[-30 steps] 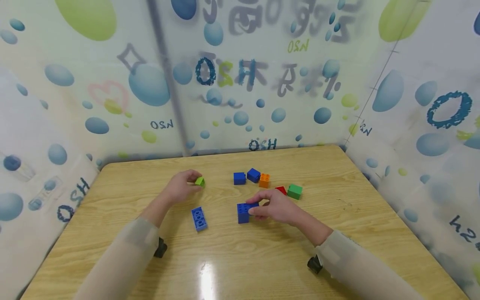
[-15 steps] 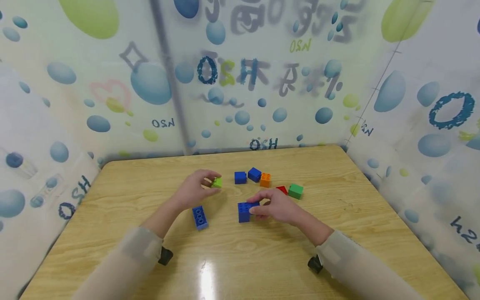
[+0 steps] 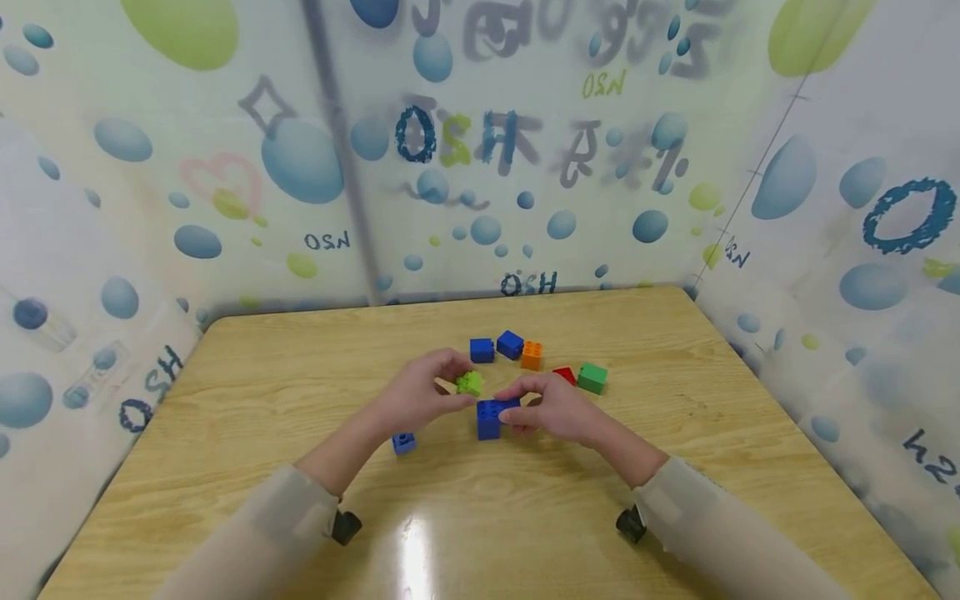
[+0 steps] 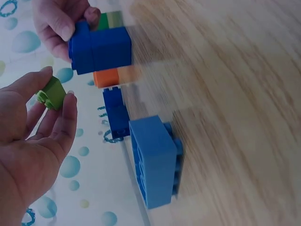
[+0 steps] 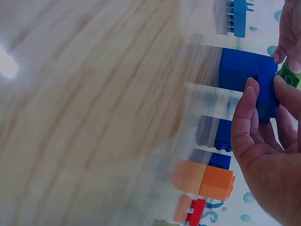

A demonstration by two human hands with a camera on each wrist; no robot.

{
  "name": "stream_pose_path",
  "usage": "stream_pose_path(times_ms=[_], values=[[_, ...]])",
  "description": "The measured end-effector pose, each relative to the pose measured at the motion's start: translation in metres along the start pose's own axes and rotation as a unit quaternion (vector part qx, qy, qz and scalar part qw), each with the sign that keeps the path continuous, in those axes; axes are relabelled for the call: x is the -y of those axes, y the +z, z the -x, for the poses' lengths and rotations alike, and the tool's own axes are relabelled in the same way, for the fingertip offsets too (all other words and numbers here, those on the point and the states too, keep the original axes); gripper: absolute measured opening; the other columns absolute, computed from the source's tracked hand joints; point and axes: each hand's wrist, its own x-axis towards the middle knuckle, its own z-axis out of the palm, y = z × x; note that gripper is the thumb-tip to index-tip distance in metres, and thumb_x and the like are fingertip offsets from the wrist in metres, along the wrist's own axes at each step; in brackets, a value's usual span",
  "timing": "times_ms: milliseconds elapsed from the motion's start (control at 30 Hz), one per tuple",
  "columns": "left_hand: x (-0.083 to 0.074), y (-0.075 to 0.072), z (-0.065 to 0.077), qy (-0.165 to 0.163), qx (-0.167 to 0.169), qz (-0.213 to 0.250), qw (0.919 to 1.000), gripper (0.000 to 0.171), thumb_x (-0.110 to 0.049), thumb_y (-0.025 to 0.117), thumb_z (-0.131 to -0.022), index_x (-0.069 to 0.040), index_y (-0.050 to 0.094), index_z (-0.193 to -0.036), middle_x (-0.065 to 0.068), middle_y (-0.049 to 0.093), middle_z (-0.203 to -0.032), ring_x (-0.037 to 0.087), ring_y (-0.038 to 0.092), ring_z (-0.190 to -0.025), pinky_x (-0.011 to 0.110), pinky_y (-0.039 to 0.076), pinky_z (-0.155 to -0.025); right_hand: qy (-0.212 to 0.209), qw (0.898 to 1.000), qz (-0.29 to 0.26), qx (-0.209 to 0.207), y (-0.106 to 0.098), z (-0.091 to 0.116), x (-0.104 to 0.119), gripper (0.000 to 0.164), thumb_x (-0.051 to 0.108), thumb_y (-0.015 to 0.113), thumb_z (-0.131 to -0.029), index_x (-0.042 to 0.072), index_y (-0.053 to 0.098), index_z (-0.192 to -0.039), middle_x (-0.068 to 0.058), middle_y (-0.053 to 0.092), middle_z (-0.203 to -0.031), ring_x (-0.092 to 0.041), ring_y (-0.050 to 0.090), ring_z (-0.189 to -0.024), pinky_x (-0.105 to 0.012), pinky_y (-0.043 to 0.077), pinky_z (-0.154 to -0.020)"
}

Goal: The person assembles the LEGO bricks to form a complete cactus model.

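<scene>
My left hand (image 3: 420, 390) pinches a small lime green brick (image 3: 470, 384) between thumb and fingers, in the air just left of a blue brick stack (image 3: 488, 423). The stack stands on the table: a longer upper brick (image 5: 266, 89) sits on a lower block (image 5: 237, 69) and overhangs to the right. Thumb and fingers of my right hand (image 3: 558, 408) grip that overhanging end. A lighter blue brick (image 4: 157, 162) lies on its side near the left wrist, its hollow underside partly showing. In the head view, the left hand covers much of it.
Behind the hands on the wooden table (image 3: 637, 517) lie two blue bricks (image 3: 482, 350) and an orange brick (image 3: 532, 356). A red brick (image 3: 565, 375), partly hidden by the right hand, and a green brick (image 3: 592, 378) are at the right. Printed sheeting (image 3: 450, 250) encloses the table.
My left hand has carried the lime green brick rightward to the blue stack, passing over the lighter blue brick. The right hand has kept its grip on the stack in the same place.
</scene>
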Motion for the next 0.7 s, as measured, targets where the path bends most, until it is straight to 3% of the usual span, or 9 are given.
stream_pose_path(times_ms=[267, 500, 700], values=[[-0.008, 0.013, -0.003, 0.039, 0.024, -0.020, 0.9988, 0.040, -0.025, 0.086, -0.098, -0.012, 0.073, -0.133, 0.001, 0.074, -0.124, 0.021, 0.070, -0.116, 0.034, 0.066, -0.090, -0.003, 1.000, -0.019, 0.000, 0.000, 0.000, -0.001, 0.030, 0.025, 0.081, -0.102, 0.014, 0.076, -0.130, -0.006, 0.076, -0.122, -0.024, 0.079, -0.096, -0.037, 0.069, -0.090], [-0.010, 0.022, -0.005, 0.020, 0.032, -0.026, 0.9989, 0.035, -0.020, 0.087, -0.097, -0.014, 0.071, -0.128, -0.001, 0.074, -0.122, 0.019, 0.068, -0.114, 0.030, 0.064, -0.085, -0.014, 1.000, -0.024, 0.009, 0.001, 0.000, -0.001, 0.031, 0.020, 0.079, -0.103, 0.007, 0.073, -0.131, -0.012, 0.070, -0.126, -0.023, 0.078, -0.094, -0.037, 0.069, -0.090], [-0.006, 0.022, -0.003, 0.018, 0.030, -0.028, 0.9990, 0.031, -0.018, 0.087, -0.097, -0.018, 0.071, -0.124, -0.002, 0.073, -0.122, 0.018, 0.066, -0.112, 0.031, 0.064, -0.085, -0.011, 1.000, -0.015, 0.013, 0.002, 0.001, 0.000, 0.032, 0.022, 0.078, -0.104, 0.010, 0.072, -0.133, -0.010, 0.070, -0.128, -0.023, 0.076, -0.095, -0.035, 0.068, -0.091]])
